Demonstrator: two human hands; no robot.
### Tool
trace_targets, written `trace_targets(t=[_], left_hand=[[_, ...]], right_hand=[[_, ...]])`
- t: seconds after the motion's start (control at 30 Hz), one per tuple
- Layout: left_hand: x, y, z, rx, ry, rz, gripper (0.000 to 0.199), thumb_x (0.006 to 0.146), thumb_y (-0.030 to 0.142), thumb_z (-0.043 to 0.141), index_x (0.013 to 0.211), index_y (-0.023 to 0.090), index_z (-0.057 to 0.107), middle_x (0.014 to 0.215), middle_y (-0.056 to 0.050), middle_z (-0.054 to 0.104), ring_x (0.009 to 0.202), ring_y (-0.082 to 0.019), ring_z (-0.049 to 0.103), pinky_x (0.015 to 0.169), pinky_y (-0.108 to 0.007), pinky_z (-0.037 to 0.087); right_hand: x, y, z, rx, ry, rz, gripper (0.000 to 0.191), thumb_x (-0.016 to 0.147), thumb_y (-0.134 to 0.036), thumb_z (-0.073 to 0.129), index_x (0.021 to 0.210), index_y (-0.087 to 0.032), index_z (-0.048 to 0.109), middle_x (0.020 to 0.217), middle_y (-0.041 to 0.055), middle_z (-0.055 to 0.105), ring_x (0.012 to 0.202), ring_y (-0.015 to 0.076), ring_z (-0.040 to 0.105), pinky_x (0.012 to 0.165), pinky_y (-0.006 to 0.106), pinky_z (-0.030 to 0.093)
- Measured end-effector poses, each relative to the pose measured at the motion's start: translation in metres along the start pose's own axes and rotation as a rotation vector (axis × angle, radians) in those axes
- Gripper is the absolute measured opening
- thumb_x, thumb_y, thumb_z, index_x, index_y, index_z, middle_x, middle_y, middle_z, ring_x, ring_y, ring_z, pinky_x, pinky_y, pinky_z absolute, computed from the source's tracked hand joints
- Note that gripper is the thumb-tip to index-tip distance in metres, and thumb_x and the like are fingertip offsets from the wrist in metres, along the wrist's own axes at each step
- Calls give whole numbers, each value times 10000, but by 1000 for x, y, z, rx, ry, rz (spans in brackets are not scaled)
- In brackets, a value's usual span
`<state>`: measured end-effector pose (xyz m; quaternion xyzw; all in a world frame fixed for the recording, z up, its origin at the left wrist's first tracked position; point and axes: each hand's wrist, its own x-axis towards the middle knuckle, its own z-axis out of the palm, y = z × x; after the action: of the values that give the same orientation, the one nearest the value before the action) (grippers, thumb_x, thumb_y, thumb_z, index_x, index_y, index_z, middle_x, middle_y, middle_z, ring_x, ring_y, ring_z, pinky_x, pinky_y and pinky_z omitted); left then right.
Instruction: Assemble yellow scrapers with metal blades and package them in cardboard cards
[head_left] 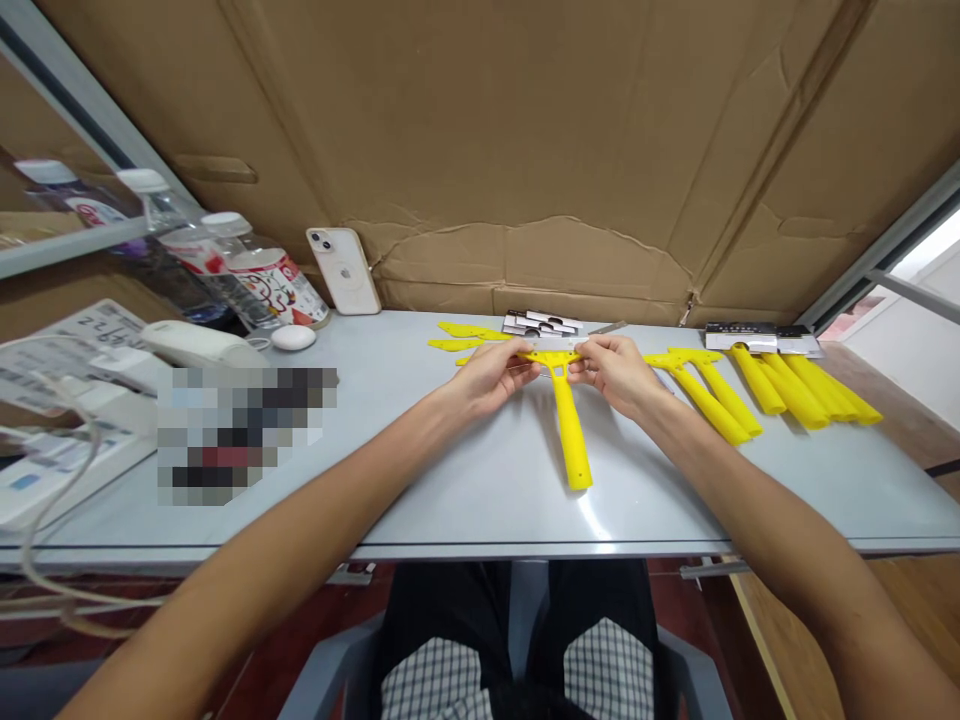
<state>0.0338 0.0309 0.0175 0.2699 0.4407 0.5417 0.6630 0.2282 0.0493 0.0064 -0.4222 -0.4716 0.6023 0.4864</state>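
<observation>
A yellow scraper handle points toward me over the middle of the table, its wide head held at both ends. My left hand is closed on the left end of the head, and my right hand pinches the right end. Behind the hands lie several packaged blades with black and white labels. Flat yellow pieces rest beyond my left hand. Just right of my right hand lie yellow handles with heads, partly hidden by the forearm.
Several finished-looking yellow scrapers with labelled tops lie at the right. A phone leans on the cardboard wall. Bottles, a white oval case, cables and a power strip occupy the left, beside a blurred-out area.
</observation>
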Motion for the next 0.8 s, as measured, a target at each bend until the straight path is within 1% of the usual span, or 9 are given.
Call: trace_targets(t=[0.23, 0.3, 0.37, 0.4, 0.5, 0.6, 0.67, 0.73, 0.8], left_hand=[[6, 12, -14, 229, -112, -1, 105, 807, 58, 766, 748, 124, 710, 842, -107, 757, 682, -125, 664, 696, -262, 607], [10, 18, -20, 280, -139, -5, 115, 763, 108, 824, 758, 134, 712, 870, -114, 766, 702, -144, 679, 673, -282, 595], [15, 28, -29, 326, -155, 44, 170, 706, 159, 873, 806, 136, 737, 905, -117, 769, 704, -154, 681, 634, -286, 564], [19, 34, -35, 341, -130, 100, 202, 682, 174, 881, 831, 134, 750, 905, -110, 764, 698, -146, 671, 628, -278, 550], [31, 55, -58, 451, 51, 286, 263, 649, 200, 852, 897, 150, 780, 893, -84, 756, 738, -158, 680, 651, -277, 539], [43, 71, -82, 732, 247, 515, 191, 707, 252, 770, 884, 181, 784, 924, -80, 779, 807, -199, 692, 704, -312, 556], [49, 74, -92, 1031, 293, 638, 172, 721, 248, 756, 877, 197, 804, 909, -80, 799, 848, -226, 699, 807, -345, 562], [51, 70, -97, 1277, 208, 672, 164, 751, 276, 754, 882, 207, 827, 919, -84, 818, 860, -252, 708, 859, -367, 548], [53, 61, -96, 1451, 65, 640, 203, 772, 331, 773, 917, 211, 848, 939, -91, 829, 854, -275, 717, 836, -374, 531]], right_hand=[[0, 3, 1, -6, -3, -6, 181, 735, -193, 857, 685, -173, 684, 712, 37, 640, 660, 133, 666, 629, 253, 665], [0, 2, 1, -5, -2, -2, 187, 748, -196, 858, 688, -172, 682, 726, 41, 650, 655, 131, 664, 629, 257, 670], [1, -1, -1, -6, 7, 1, 204, 771, -189, 861, 690, -170, 674, 711, 38, 645, 651, 131, 671, 628, 245, 666], [1, -3, -2, -8, 15, 0, 209, 789, -179, 858, 693, -168, 672, 698, 37, 641, 649, 130, 675, 623, 234, 660], [3, -12, -5, -9, 62, -9, 211, 853, -117, 807, 695, -151, 672, 660, 42, 641, 624, 124, 672, 601, 211, 641], [4, -19, -8, -7, 105, -11, 253, 898, -61, 736, 671, -143, 660, 622, 54, 648, 584, 120, 656, 584, 209, 633], [5, -21, -9, -8, 113, -11, 288, 915, -39, 702, 652, -143, 652, 601, 53, 642, 574, 121, 652, 581, 213, 634], [5, -22, -9, -12, 112, -15, 315, 930, -25, 672, 638, -142, 648, 596, 48, 632, 576, 120, 650, 582, 218, 636], [5, -20, -9, -18, 105, -17, 332, 940, -19, 654, 630, -140, 648, 599, 44, 627, 579, 119, 651, 575, 218, 634]])
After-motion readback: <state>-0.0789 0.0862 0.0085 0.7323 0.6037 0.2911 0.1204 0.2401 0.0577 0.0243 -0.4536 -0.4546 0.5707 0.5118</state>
